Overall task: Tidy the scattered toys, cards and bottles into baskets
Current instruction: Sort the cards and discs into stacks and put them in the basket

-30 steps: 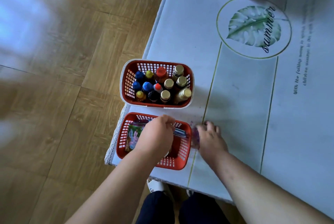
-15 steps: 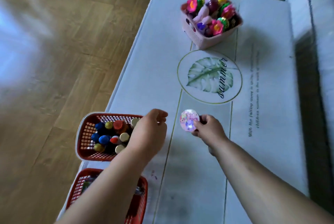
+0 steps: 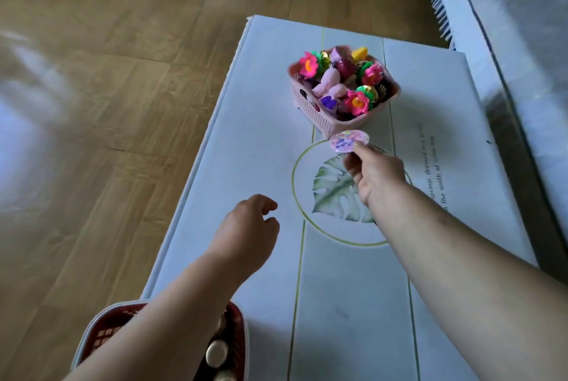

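The right arm reaches forward over the middle of the desk (image 3: 338, 303), forearm slanting toward the far edge, wrist above the printed leaf (image 3: 330, 193). The right hand (image 3: 373, 174) has its fingers curled and pinches the near rim of a round pink disc toy (image 3: 349, 141) between thumb and fingertips. The disc is off the desk, its flat printed face turned up and toward the camera, its free edge pointing at the far edge. Being round, it shows no long axis. It hangs just before the near wall of the pink basket (image 3: 309, 108), which stands near the far edge and is heaped with flower toys (image 3: 356, 102).

The left arm stretches along the left edge, the left hand (image 3: 246, 227) palm down, fingers loosely curled, holding nothing. Under that forearm, at the near left corner, sits 1 red basket (image 3: 103, 333) with bottle caps (image 3: 216, 356) showing.
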Available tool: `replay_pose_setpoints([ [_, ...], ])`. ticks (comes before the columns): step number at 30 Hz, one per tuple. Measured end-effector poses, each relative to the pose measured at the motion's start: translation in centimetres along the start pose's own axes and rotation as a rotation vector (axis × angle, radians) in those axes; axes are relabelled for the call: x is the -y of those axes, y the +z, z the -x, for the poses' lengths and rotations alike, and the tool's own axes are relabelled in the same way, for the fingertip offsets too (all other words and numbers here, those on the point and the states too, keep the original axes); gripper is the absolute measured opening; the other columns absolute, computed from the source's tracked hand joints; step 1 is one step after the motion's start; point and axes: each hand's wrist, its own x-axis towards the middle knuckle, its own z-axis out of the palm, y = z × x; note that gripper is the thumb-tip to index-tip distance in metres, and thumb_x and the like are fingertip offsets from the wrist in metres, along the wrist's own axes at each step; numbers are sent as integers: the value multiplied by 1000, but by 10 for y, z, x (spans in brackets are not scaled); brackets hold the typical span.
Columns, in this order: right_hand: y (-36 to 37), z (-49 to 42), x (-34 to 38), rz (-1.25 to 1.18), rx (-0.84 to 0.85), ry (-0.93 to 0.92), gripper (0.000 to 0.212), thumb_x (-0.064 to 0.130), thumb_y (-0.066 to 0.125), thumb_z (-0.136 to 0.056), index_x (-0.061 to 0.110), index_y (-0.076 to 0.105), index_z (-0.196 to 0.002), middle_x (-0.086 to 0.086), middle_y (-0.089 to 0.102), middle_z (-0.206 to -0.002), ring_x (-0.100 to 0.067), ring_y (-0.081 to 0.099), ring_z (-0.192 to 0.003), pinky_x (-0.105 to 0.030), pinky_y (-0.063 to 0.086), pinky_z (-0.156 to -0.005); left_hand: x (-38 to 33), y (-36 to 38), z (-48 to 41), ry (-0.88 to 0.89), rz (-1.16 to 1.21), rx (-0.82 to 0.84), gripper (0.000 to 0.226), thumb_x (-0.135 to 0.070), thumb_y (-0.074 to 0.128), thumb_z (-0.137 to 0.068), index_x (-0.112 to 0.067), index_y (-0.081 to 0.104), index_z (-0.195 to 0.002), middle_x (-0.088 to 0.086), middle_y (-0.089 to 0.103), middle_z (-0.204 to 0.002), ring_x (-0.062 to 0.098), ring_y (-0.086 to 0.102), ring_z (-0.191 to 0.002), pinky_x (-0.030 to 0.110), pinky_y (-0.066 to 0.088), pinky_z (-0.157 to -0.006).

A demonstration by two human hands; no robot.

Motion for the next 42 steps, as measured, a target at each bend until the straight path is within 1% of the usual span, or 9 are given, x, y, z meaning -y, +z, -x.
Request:
replay_pose_setpoints([
  [7,47,-58,15,-41,-90,-47,19,5,64,-88,6,54,-72,-8,60,-67,-14,59,-54,-25,56,-56,11,14,-29,-24,34,13,35,-19,47,-92,-31,56,-124,-10,55,-124,20,62,-93,31,53,-76],
  [10,57,-84,16,-2,-42,-72,20,3,58,-91,7,54,-72,-8,58,-68,-11,57,-45,-24,55,-56,13,19,-33,-23,45,5,38,-20,47,-93,-31,52,-129,-11,55,-127,19,62,-99,34,54,-83],
  [12,60,-101,6,282,90,-118,9,10,54,-92,12,61,-87,-8,62,-80,-11,59,-45,-24,48,-51,16,21,-36,-19,41,-5,38,-21,47,-93,-31,52,-129,-12,54,-127,17,61,-99,33,53,-83],
  [15,53,-123,-13,817,266,-256,31,11,52,-89,20,55,-119,-6,61,-112,-23,63,-83,-30,53,-57,21,22,-37,-18,47,-9,36,-21,47,-93,-31,53,-127,-12,54,-125,17,61,-95,29,51,-79],
  [19,44,-126,-11,1497,280,-609,51,14,62,-84,7,46,-132,-16,40,-138,-33,46,-123,-40,40,-104,30,19,-37,-25,69,-18,34,-20,48,-93,-31,55,-124,-11,55,-122,17,61,-91,27,50,-74],
  [26,42,-53,-41,1430,502,-442,49,13,60,-86,14,48,-134,-15,36,-134,-30,47,-117,-23,37,-92,47,5,-29,-105,158,-61,32,-21,48,-94,-27,57,-124,-11,59,-115,13,58,-79,25,46,-63],
  [31,38,14,-91,1363,652,-348,69,10,61,-81,11,34,-144,-16,28,-142,-28,41,-129,-35,33,-111,54,-17,-22,-166,135,-98,41,-23,41,-97,-22,48,-137,-1,64,-112,19,58,-77,25,41,-55],
  [38,62,136,-157,1312,976,-232,76,7,49,-83,25,19,-151,-4,18,-150,-20,35,-135,-35,35,-111,90,-56,-14,-261,146,-147,40,-34,39,-100,-1,60,-111,21,66,-110,40,60,-106,37,46,-78],
  [42,76,169,-166,1219,1072,-324,69,0,41,-75,26,45,-139,3,45,-144,-15,47,-129,-39,45,-103,116,-77,-10,-334,120,-170,40,-31,42,-99,-4,59,-122,20,66,-116,35,60,-111,37,46,-91],
])
